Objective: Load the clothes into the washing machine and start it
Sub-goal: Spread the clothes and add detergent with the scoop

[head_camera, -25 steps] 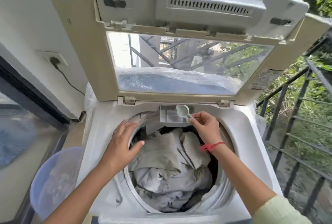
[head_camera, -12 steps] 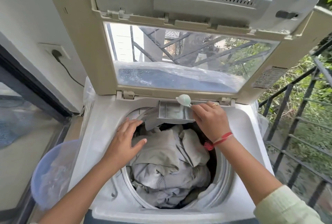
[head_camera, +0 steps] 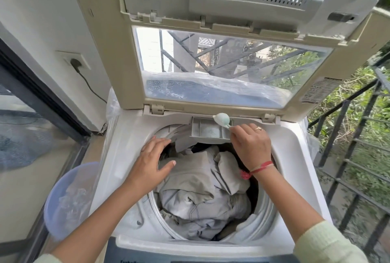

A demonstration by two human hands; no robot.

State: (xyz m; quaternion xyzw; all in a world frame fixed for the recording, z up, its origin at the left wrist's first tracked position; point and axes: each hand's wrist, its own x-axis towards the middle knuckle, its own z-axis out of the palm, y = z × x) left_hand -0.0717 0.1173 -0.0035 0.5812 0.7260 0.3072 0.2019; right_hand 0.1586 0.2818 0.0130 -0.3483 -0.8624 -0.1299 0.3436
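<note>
Clothes [head_camera: 202, 191] in drum below both hands; right grip [head_camera: 251, 146] pinching scoop [head_camera: 221, 119], left grip [head_camera: 150, 164] open.

one washing machine [head_camera: 299, 169] is standing with its one lid [head_camera: 211, 36] raised, one heap of clothes [head_camera: 202, 191] lying in its one drum. two hands are showing: one left hand [head_camera: 150, 164], one right hand [head_camera: 251, 145] gripping one scoop [head_camera: 221, 118] over one detergent drawer [head_camera: 205, 130]. one basin [head_camera: 69, 199], one wall socket [head_camera: 72, 60], one plug and one railing [head_camera: 356, 148] are completing the count.
</note>
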